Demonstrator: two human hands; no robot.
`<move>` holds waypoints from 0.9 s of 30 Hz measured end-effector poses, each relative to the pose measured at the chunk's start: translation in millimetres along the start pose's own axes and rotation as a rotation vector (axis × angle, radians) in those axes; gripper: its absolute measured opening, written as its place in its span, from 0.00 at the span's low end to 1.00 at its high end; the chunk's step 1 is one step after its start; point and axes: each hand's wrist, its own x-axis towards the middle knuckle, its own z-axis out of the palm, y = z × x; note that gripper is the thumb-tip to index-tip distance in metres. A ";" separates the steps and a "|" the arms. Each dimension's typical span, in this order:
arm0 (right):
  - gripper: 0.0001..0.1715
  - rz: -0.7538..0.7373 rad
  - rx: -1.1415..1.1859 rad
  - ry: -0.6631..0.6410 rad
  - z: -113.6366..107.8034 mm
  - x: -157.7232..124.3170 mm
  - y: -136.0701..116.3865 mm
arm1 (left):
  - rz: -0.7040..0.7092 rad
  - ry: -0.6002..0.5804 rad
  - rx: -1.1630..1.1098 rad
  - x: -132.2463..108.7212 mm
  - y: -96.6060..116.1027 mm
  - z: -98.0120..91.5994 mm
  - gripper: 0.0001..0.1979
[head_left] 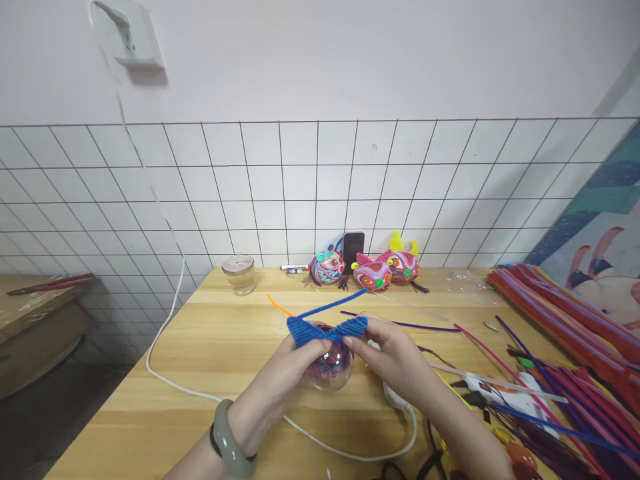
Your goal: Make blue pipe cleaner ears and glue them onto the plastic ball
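Note:
Near the middle of the table, my left hand (305, 357) and my right hand (385, 347) are closed on a blue pipe-cleaner piece (306, 331) with two wing-like halves. Both thumbs press near its narrow centre. Just beneath it is a round clear plastic ball (327, 377) with dark red and purple material showing in its upper part. My fingers behind the piece and ball are mostly hidden. Beyond the hands lie a loose blue pipe cleaner (333, 303) and an orange pipe cleaner (280, 305). A bracelet circles my left wrist.
Several colourful pipe-cleaner animals (373, 273) and a phone (354, 247) stand against the tiled wall. At the back left is a lidded glass (239, 275). Glue guns (510, 397) and many pipe cleaners (575, 400) crowd the right. A white cable (345, 452) crosses the table.

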 end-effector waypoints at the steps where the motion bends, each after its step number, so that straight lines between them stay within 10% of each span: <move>1: 0.07 0.002 0.002 -0.002 -0.2 -0.1 0.9 | -0.001 -0.011 -0.003 -0.1 -0.3 -1.0 0.14; 27: 0.08 0.018 -0.033 -0.043 0.7 -1.8 3.2 | -0.025 -0.022 -0.013 3.0 -2.7 -0.4 0.12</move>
